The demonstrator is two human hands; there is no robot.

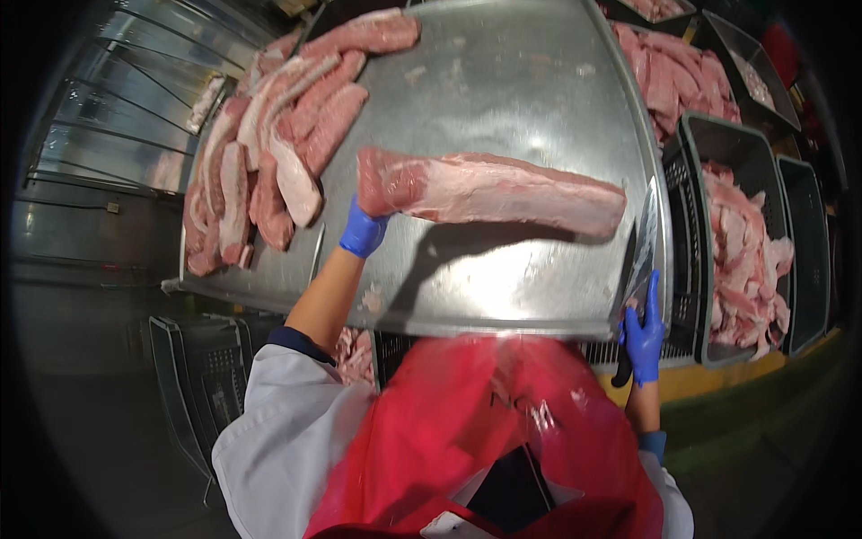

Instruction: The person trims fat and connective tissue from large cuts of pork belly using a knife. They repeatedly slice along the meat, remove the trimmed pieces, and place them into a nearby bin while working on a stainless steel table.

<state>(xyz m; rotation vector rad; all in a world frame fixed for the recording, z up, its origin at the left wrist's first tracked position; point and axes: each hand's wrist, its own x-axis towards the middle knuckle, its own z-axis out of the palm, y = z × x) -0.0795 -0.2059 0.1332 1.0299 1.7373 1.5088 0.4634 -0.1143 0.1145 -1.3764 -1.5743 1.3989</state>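
Observation:
A long pork loin, pink with pale fat, spans the middle of the metal table. My left hand, in a blue glove, grips its left end from below, and the shadow beneath shows that end raised off the tabletop. At the table's right edge my right hand, also in a blue glove, is closed around a knife with a dark handle. Its index finger stretches along the knife, and the long blade points away from me. Between the blade and the loin's right end there is a small gap.
Several pork loins are heaped at the table's far left. A thin metal tool lies left of my forearm. Grey crates holding meat trimmings and cuts line the right side. More crates stand low at the left.

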